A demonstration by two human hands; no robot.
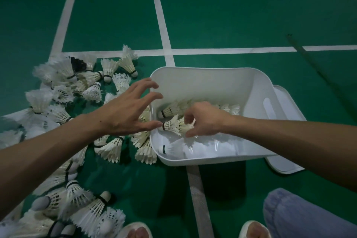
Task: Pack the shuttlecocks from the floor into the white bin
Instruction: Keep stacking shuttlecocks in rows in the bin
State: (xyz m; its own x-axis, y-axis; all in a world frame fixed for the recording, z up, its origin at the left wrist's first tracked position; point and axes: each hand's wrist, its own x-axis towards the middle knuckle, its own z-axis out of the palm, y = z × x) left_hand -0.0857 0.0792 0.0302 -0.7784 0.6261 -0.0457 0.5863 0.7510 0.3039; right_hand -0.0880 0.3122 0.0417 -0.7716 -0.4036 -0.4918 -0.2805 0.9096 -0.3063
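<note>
In the head view, most of the shuttlecocks [110,147] lie scattered on the green floor [212,15], just beside the left wall of the white bin [202,70] and spreading away from it towards the person. A few already lie on their sides inside the bin, corks towards its left wall. They look almost weightless. The feather skirts are likely stiff yet brittle and easy to crush or fray, while the rounded cork is the sturdy end. The safest hold is probably a light pinch at the cork or low on the skirt where the quills meet, with no squeeze on the open rim.

The right grip [204,120] reaches across the bin's near wall with its fingers curled down. Thumb and fingertips pinch the wide feather end of one shuttlecock [173,126], which sits low inside the bin by the left wall with its cork pointing left. The left grip [125,110] hovers over the bin's left rim, palm down, fingers spread and holding nothing. Its thumb tip is very near that cork, and contact cannot be judged
</note>
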